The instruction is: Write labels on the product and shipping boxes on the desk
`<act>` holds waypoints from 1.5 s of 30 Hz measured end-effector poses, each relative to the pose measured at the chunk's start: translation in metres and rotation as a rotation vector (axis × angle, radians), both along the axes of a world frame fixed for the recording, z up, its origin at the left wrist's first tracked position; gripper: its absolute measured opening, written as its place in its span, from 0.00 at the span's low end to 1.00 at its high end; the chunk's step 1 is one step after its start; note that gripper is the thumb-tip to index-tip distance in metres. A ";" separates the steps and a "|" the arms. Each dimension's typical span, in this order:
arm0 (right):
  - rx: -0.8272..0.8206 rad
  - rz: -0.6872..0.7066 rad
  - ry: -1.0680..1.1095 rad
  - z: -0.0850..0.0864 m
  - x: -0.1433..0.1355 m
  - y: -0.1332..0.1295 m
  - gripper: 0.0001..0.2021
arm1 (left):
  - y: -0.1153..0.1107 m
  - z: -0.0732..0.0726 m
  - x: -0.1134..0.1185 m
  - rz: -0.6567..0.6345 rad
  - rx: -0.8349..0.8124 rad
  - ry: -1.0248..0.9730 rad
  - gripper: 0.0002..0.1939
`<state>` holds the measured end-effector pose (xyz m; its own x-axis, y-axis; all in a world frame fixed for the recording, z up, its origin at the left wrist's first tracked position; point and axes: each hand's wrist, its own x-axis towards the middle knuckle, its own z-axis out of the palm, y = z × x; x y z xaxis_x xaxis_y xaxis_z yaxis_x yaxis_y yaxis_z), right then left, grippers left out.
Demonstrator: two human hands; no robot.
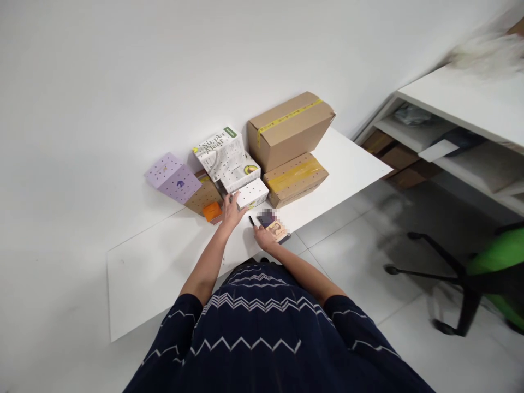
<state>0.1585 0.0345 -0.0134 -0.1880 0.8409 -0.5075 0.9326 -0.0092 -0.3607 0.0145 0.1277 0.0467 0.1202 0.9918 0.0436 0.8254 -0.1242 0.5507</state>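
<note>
A small white dotted box (252, 192) lies on the white table, in front of a larger printed carton (229, 158) with an avocado picture. Around its left end are the spread fingers and thumb of my left hand (232, 212). My right hand (265, 238) is closed near the table's front edge. From its fingers a slim black pen (251, 220) sticks out toward the white box. Right beside that hand lies a flat item with a portrait picture (277, 231), partly blurred out. An orange box (212, 210) stands just left of my left hand.
Two taped brown cartons, a large one (286, 131) and a smaller one (297, 177), stand at the right. An open purple dotted box (174, 177) is at the left by the wall. Shelving (434, 128) and a green chair (497, 267) are off to the right.
</note>
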 end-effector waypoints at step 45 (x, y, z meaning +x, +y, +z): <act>-0.012 -0.812 0.798 0.015 0.062 -0.052 0.21 | -0.112 0.012 -0.051 0.285 -0.120 -0.012 0.36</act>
<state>0.2203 -0.0178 0.0020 0.1373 0.8574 -0.4960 0.1538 -0.5131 -0.8444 -0.0364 0.0155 0.0587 -0.1629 0.9837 -0.0763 0.8109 0.1775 0.5576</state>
